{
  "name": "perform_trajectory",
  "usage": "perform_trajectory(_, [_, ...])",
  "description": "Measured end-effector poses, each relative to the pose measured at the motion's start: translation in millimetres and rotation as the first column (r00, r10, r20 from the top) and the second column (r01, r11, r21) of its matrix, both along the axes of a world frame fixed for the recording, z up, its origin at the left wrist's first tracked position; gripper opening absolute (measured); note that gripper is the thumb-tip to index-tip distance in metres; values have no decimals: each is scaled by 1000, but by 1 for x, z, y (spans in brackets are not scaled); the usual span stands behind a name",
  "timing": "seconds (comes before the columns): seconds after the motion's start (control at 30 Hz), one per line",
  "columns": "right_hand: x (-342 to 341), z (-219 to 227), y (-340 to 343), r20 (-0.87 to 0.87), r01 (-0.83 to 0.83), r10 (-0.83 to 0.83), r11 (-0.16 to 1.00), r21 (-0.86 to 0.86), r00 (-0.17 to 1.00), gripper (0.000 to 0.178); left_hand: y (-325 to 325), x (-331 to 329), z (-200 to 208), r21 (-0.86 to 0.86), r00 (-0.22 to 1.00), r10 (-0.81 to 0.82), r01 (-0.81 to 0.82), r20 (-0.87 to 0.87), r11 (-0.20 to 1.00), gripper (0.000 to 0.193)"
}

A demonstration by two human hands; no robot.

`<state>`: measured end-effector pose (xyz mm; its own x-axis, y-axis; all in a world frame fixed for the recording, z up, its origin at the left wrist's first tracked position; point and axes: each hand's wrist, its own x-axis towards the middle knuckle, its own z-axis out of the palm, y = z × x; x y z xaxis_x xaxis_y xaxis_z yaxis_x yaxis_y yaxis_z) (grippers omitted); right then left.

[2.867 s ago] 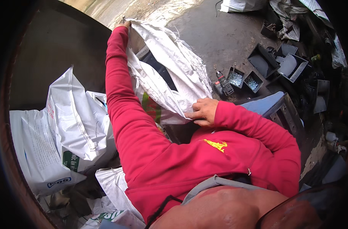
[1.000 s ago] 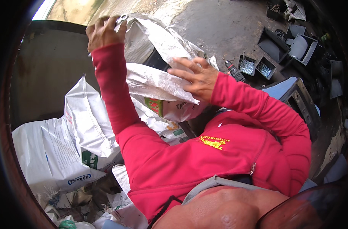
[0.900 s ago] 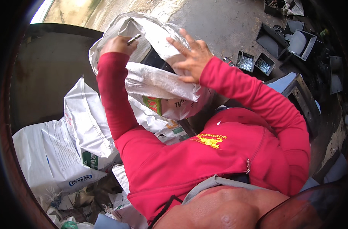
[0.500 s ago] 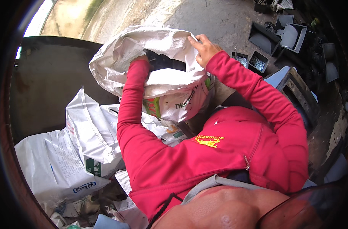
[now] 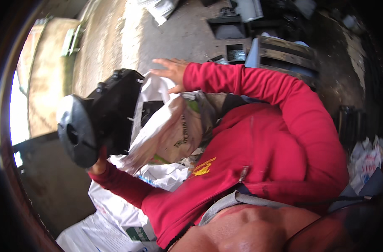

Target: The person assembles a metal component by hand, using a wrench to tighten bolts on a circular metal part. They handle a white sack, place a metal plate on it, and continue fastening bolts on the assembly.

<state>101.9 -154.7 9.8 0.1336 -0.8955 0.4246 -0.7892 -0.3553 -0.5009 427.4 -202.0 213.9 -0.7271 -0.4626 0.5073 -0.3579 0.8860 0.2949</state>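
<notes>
The left hand (image 5: 100,164) grips a black plastic housing (image 5: 100,117) from below, its fingers mostly hidden behind the part, and holds it raised at the mouth of a white woven sack (image 5: 166,126). The housing's rounded grey end faces left, and its other end touches the sack's opening. The right hand (image 5: 171,72) is spread wide, fingers apart, resting against the sack's upper edge. More white sacks (image 5: 115,218) lie below on the floor. Black trays (image 5: 235,52) sit on the concrete floor (image 5: 166,33) beyond.
</notes>
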Motion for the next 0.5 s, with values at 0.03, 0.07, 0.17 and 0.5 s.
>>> perform_trajectory(0.03, [-21,6,11,118,47,-28,987,-157,993,78,5,-41,-11,239,962,-97,160,-255,958,57])
perform_trajectory(0.07, [-51,19,26,195,75,-25,964,-254,981,70,-8,-54,-13,264,944,-167,244,-285,933,58])
perform_trajectory(0.17, [-155,65,122,516,-84,152,985,-152,843,61,-18,-128,-33,568,917,-259,391,-302,724,52])
perform_trajectory(0.5, [-229,12,353,360,553,-631,776,304,687,80,122,-449,-127,629,436,-884,738,-170,243,48])
